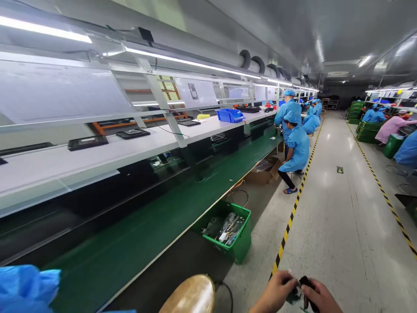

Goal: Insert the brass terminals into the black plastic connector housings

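Black piece [305, 282] in right hand [321, 296] (left hand [276, 291] pinches pale scrap [292, 274]).

White shelf [35, 168] with 1 blue bin [230, 115], black trays [87, 143]

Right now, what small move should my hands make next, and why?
Perhaps lift your left hand and right hand slightly: they sit at the picture's bottom edge, and the black item in your right is too small to identify.

Dark piece [306, 282] partly hidden by the hands [276, 292] (too small to identify), stool seat [190, 296] cropped below
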### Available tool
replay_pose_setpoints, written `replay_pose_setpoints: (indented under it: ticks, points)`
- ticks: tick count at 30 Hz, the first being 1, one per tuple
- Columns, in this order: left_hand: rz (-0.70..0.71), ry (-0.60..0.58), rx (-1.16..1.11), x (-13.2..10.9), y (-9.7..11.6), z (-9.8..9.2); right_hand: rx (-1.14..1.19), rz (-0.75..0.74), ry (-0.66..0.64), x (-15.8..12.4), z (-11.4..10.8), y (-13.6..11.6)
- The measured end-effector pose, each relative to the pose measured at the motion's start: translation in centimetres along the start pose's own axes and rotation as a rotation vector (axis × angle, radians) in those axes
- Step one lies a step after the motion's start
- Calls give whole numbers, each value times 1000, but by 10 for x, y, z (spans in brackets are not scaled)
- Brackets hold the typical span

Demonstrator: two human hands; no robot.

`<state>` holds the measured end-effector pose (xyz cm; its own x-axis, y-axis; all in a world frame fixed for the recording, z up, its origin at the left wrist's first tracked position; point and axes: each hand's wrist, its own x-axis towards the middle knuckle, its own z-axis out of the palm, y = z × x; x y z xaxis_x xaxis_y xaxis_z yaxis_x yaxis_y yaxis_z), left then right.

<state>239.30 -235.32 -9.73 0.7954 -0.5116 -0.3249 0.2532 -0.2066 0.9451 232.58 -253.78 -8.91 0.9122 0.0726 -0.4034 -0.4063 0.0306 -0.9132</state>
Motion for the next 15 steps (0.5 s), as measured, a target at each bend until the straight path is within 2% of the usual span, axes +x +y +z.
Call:
replay_pose_setpoints:
  ticks: [3, 8, 11, 15]
  points:
    - [-11, 49, -49, 32, 4, -18, -16, 8, -106, 52, -18, -11]
    - [10, 136, -89, 98, 10, -57, 18, 69, -168, 136, -33, -24]
    - [17, 141, -89, 149, 21, -79, 28, 48, -162, 187, -41, -40]
    - [22, 92, -66, 225, 50, -113, -17, 41, -73, 258, -50, -75]
